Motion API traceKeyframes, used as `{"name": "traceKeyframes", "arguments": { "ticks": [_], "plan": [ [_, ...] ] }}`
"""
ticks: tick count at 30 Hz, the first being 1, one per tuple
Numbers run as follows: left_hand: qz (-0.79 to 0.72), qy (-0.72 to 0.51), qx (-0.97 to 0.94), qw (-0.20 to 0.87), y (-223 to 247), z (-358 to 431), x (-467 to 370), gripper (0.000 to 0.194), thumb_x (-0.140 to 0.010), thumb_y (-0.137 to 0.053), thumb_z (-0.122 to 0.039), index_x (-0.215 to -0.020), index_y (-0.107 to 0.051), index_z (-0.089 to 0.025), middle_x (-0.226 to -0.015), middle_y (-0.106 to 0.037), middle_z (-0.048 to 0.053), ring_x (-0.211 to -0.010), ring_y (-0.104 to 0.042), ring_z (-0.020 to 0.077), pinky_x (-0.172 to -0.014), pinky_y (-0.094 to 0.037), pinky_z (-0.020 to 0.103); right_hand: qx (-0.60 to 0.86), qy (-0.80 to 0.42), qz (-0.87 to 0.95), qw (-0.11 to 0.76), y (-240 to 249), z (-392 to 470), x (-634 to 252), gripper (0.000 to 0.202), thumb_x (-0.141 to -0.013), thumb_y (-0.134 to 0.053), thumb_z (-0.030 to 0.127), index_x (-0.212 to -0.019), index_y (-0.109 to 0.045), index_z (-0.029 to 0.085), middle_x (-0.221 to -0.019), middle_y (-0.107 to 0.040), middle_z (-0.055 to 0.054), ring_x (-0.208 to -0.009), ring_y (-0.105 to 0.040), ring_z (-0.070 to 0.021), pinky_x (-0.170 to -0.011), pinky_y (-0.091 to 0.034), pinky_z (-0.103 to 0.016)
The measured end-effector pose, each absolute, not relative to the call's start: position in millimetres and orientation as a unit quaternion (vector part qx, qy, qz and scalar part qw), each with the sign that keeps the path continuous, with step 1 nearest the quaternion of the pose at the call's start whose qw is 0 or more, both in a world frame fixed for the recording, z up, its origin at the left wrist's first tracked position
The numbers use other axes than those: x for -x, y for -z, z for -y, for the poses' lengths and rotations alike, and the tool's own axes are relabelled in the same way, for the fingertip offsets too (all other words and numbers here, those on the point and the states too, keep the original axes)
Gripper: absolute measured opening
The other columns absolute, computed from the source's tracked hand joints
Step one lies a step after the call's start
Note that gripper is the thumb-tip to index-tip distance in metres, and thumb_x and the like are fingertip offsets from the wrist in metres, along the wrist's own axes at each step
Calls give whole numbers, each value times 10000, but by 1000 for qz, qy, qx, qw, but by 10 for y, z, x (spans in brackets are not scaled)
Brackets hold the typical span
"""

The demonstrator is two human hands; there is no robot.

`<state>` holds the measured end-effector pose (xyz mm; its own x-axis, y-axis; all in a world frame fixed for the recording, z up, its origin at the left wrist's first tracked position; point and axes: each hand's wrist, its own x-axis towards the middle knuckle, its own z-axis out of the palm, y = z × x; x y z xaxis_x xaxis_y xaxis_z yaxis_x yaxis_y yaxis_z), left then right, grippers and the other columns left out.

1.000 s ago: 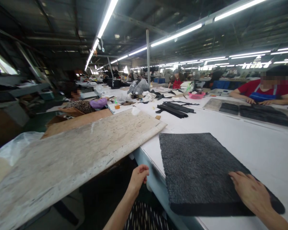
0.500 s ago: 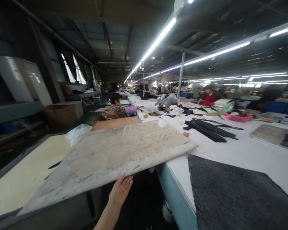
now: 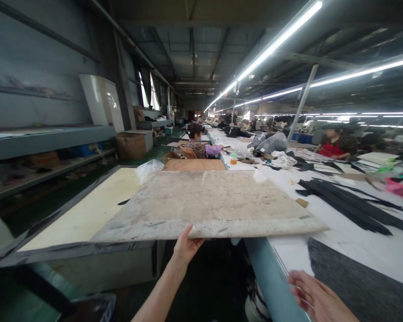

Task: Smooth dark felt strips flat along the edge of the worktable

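Observation:
My left hand (image 3: 187, 246) grips the front edge of a large worn, stained board (image 3: 204, 197), thumb on top and fingers underneath. The board bridges the gap between a cream-topped table (image 3: 87, 210) on the left and a white worktable (image 3: 285, 250) on the right. At the lower right, my right hand (image 3: 310, 290) hovers by the white table's edge, fingers loosely bent and slightly apart, nothing visible in them. Beside it lies a dark grey felt-like sheet (image 3: 359, 273).
Black fabric strips (image 3: 345, 201) and an orange bottle (image 3: 233, 158) lie on the white table. A clear plastic bag (image 3: 149, 170) rests behind the board's left side. One co-worker (image 3: 196, 141) is beyond the board; another in red (image 3: 334, 145) is at the right.
The view has turned left, and the board's front edge now looks more level. My right hand has come into view at the lower right. My left hand keeps its hold on the board.

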<state>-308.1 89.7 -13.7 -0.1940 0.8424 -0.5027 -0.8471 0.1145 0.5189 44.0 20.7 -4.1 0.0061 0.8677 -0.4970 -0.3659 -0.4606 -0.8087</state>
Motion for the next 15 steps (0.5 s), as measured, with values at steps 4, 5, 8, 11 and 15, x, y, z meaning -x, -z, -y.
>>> {"name": "traceKeyframes", "arguments": {
  "ticks": [4, 5, 8, 11, 15],
  "plan": [
    [-400, -684, -13, 610, 53, -862, 3173, 164, -811, -545, -55, -959, -559, -123, -736, -668, 56, -632, -652, 192, -586, -564, 310, 466, -706, 170, 505, 0, -644, 60, 440, -706, -735, 327, -1031, -537, 105, -1065, -632, -148, -900, -636, -200, -709, -566, -267],
    [-399, -685, -10, 610, 32, -849, 3188, 164, -814, -531, -41, -957, -556, -117, -740, -671, 60, -634, -652, 191, -585, -565, 311, 454, -709, 160, 516, 17, -748, 131, 398, -754, -692, 313, -1048, -517, 110, -1089, -618, -152, -929, -631, -202, -721, -571, -275],
    [-372, -699, 11, 611, -16, -835, 3204, 188, -816, -493, -2, -964, -552, -102, -758, -679, 74, -660, -658, 192, -611, -572, 317, 436, -698, 142, 549, 108, -1034, 276, 264, -827, -609, 289, -1032, -504, 162, -1039, -623, -102, -902, -637, -184, -708, -586, -283],
    [-331, -729, 31, 598, -58, -818, 3176, 255, -785, -481, 49, -969, -566, -106, -749, -682, 60, -670, -661, 183, -623, -571, 301, 450, -673, 135, 571, 185, -1219, 326, 140, -830, -599, 242, -944, -525, 207, -889, -632, -34, -772, -645, -157, -640, -596, -268],
    [-304, -754, 16, 581, -162, -696, 3103, 238, -751, -496, 67, -875, -600, -107, -702, -677, 42, -630, -649, 170, -578, -557, 272, 451, -640, 180, 596, 94, -1242, 219, 185, -753, -666, 149, -878, -542, 205, -798, -630, -4, -679, -631, -143, -587, -592, -246]
  ]
}}
